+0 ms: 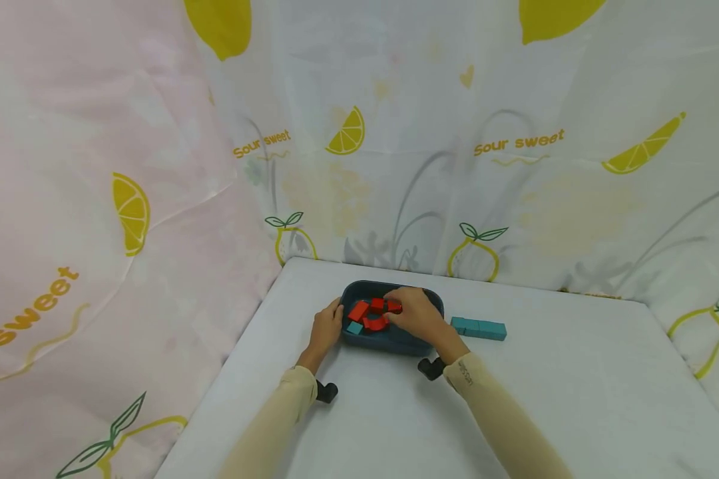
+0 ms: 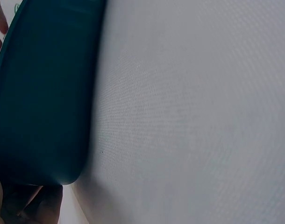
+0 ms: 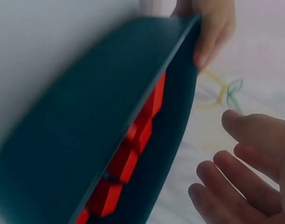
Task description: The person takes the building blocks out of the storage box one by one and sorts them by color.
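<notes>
A dark teal plastic tub [image 1: 389, 344] stands on the white table, with red blocks [image 1: 358, 311], a red arch-shaped block [image 1: 375, 324] and a small teal block [image 1: 355, 328] inside. My left hand [image 1: 326, 327] grips the tub's left end, its thumb over the rim in the right wrist view. Over the right part of the tub is my right hand [image 1: 418, 314], near the red blocks. In the right wrist view its fingers [image 3: 247, 179] and thumb are spread apart with nothing between them. This hand hides part of the tub's inside in the head view.
To the right of the tub, a row of teal blocks [image 1: 478, 328] lies on the white table [image 1: 575, 386]. A lemon-printed cloth [image 1: 383, 199] hangs behind the table and along its left side. Each wrist bears a black camera mount.
</notes>
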Demonstrator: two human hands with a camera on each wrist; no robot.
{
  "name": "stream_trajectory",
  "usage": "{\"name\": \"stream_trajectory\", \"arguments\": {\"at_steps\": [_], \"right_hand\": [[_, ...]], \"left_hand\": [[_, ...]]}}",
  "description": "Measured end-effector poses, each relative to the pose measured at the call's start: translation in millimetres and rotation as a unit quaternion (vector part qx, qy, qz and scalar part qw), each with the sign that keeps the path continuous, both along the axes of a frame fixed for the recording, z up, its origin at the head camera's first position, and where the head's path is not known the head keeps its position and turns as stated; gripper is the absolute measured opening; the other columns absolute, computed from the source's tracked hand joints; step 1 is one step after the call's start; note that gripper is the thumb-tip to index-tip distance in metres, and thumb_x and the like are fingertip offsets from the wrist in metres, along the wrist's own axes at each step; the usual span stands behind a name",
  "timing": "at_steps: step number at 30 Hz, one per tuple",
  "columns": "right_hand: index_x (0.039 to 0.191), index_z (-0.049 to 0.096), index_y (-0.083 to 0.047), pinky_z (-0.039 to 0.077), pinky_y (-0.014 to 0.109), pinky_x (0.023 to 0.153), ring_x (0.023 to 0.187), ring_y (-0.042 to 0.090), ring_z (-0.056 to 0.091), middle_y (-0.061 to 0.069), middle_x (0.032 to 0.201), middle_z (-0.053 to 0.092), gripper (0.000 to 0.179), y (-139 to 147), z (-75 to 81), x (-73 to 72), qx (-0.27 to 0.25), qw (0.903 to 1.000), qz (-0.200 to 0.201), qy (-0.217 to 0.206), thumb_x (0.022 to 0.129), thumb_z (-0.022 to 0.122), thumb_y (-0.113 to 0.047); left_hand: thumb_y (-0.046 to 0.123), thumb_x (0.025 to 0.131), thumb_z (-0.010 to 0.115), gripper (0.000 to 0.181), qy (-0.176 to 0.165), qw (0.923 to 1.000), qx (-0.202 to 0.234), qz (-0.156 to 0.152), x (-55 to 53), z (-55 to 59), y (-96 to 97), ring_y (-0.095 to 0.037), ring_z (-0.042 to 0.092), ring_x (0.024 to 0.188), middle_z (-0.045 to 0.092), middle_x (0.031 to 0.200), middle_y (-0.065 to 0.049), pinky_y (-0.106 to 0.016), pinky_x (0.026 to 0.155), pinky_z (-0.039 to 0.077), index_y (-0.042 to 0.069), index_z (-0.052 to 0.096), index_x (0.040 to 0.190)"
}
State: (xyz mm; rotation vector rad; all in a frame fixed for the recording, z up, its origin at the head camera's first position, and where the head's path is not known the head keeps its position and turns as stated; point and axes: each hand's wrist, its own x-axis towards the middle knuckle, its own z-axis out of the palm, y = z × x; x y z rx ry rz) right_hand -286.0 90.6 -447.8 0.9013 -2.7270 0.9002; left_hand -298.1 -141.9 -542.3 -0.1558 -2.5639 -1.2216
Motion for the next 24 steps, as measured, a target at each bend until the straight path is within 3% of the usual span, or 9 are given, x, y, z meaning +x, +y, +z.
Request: {"name": "stream_trajectory", "arguments": {"at_steps": [10, 16, 22, 24], "right_hand": [[0.1, 0.074, 0.003, 0.053, 0.032, 0.067, 0.073, 0.017, 0.061, 0.012, 0.087, 0.072, 0.022, -64.1, -9.3, -8.0, 0.032, 0.9957, 0.082, -0.028, 0.08, 0.078, -0.007], [0.092, 0.075, 0.0, 0.042, 0.025, 0.057, 0.062, 0.011, 0.047, 0.006, 0.072, 0.064, 0.015, -74.2, -18.6, -11.1, 0.072, 0.9931, 0.075, -0.054, 0.08, 0.078, -0.008], [0.076, 0.072, -0.004, 0.032, 0.022, 0.049, 0.054, 0.009, 0.037, -0.003, 0.058, 0.047, 0.007, -81.0, -28.0, -16.6, 0.067, 0.9939, 0.071, -0.052, 0.078, 0.079, -0.005], [0.074, 0.072, -0.004, 0.032, 0.021, 0.049, 0.053, 0.009, 0.037, -0.003, 0.058, 0.048, 0.009, -83.3, -30.1, -19.0, 0.07, 0.994, 0.068, -0.049, 0.078, 0.079, -0.003]], "left_hand": [[0.01, 0.101, 0.05, 0.03, 0.023, 0.9997, -0.01, -0.003, 0.3, -0.8, -1.8, -0.035, 0.065, 0.105, 0.066, 0.115, -0.022, -0.049, 0.087, 0.052, -0.004, 0.061, 0.125], [0.01, 0.102, 0.048, 0.031, 0.029, 0.9993, -0.017, -0.016, 2.1, -4.1, 0.5, -0.034, 0.066, 0.104, 0.068, 0.113, -0.021, -0.047, 0.085, 0.053, -0.003, 0.06, 0.127], [0.01, 0.102, 0.048, 0.03, 0.031, 0.9993, -0.017, -0.011, 2.3, -2.1, -0.1, -0.032, 0.067, 0.101, 0.068, 0.111, -0.021, -0.046, 0.083, 0.054, -0.002, 0.06, 0.127], [0.009, 0.102, 0.048, 0.03, 0.03, 0.9994, -0.014, -0.006, 2.0, -0.4, -0.4, -0.033, 0.067, 0.102, 0.068, 0.112, -0.021, -0.047, 0.084, 0.053, -0.002, 0.061, 0.127]]}}
